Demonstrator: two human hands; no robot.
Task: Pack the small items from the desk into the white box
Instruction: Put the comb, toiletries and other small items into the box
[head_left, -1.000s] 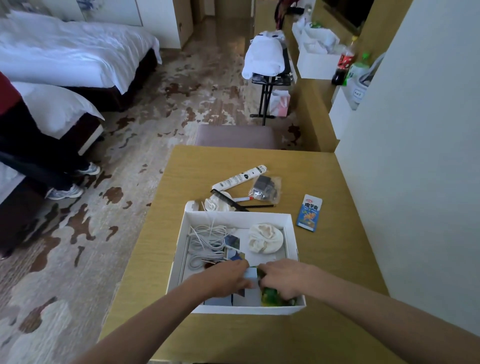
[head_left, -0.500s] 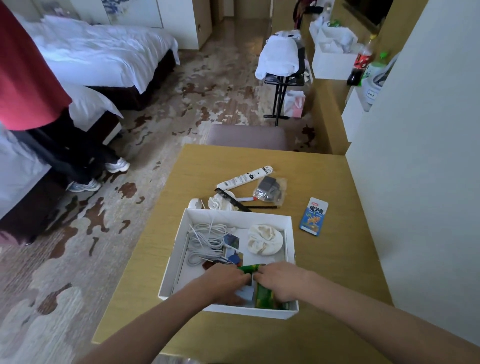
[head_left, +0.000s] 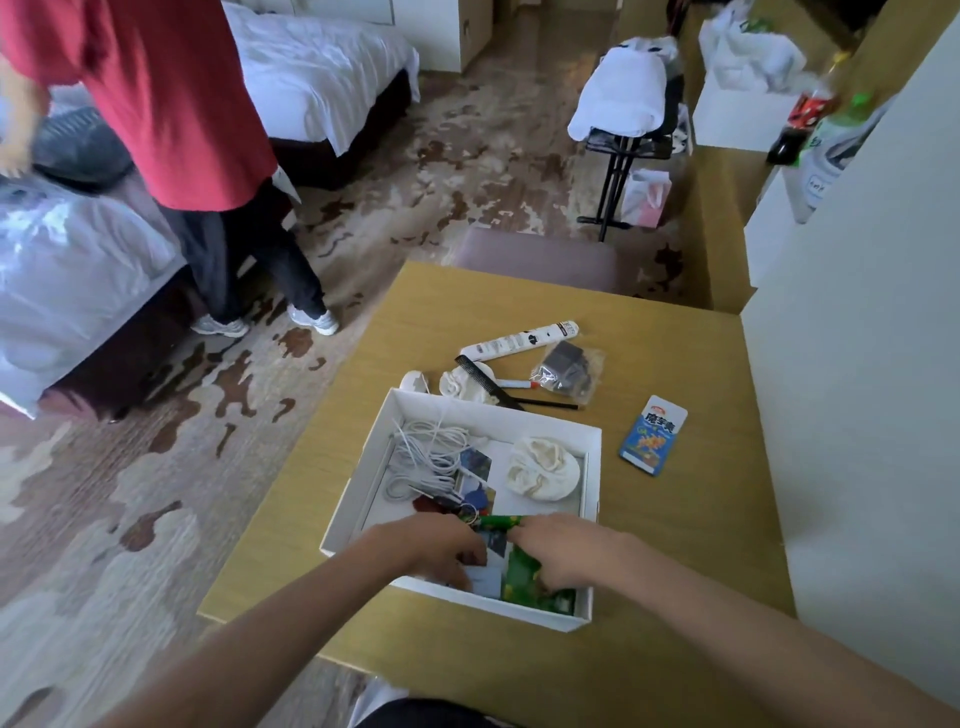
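Observation:
The white box (head_left: 595, 447) sits on the wooden desk (head_left: 675, 545). Inside lie a coiled white cable (head_left: 428, 452), a cream cloth bundle (head_left: 543, 470), photo cards (head_left: 475, 465) and a green packet (head_left: 524, 577) at the near right corner. My left hand (head_left: 431, 548) reaches into the near part of the box, fingers curled on a card beside the packet. My right hand (head_left: 566, 553) rests on the green packet, fingers bent over it. Beyond the box lie a white tube (head_left: 519, 340), a black comb (head_left: 485, 379), a bagged dark item (head_left: 566, 371), a pen (head_left: 540, 402) and a blue sachet (head_left: 653, 441).
A white wall panel (head_left: 857, 364) borders the desk's right edge. A padded stool (head_left: 540, 257) stands at the far edge. A person in a red top (head_left: 171, 98) stands by the beds on the left. Two small white items (head_left: 457, 384) lie behind the box.
Both hands shifted slightly in the box's near corner and the green packet now lies more exposed between them. The person in red has stepped further into view at the left.

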